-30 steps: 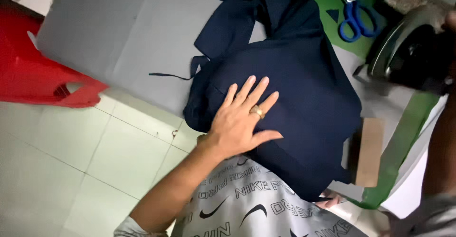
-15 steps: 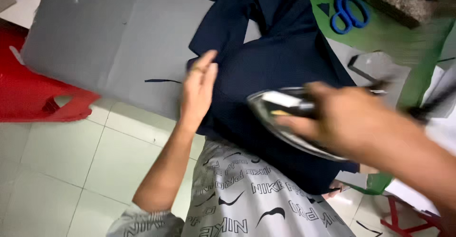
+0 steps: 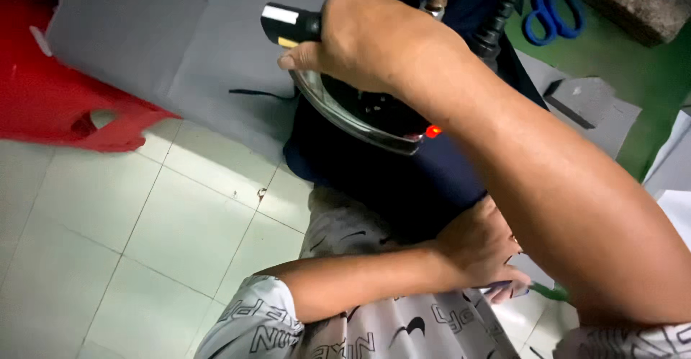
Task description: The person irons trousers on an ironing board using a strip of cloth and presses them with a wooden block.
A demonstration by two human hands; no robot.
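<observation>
Ironing, navy garment [image 3: 403, 186] at frame centre.
Right hand [image 3: 367, 39] grips iron [image 3: 360, 107] handle; left hand [image 3: 482, 247] flat, open, on garment's lower edge.

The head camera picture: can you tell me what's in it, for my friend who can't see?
The right hand grips the handle of a steam iron over a dark navy garment on a grey board. The left hand holds the garment's near edge. Blue scissors lie on a green surface beyond; a red stool stands on the tiled floor.

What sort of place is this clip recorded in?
Probably a small tailoring or garment-pressing workspace: the right hand holds an iron over dark navy fabric on a grey padded board, with blue scissors nearby.
</observation>
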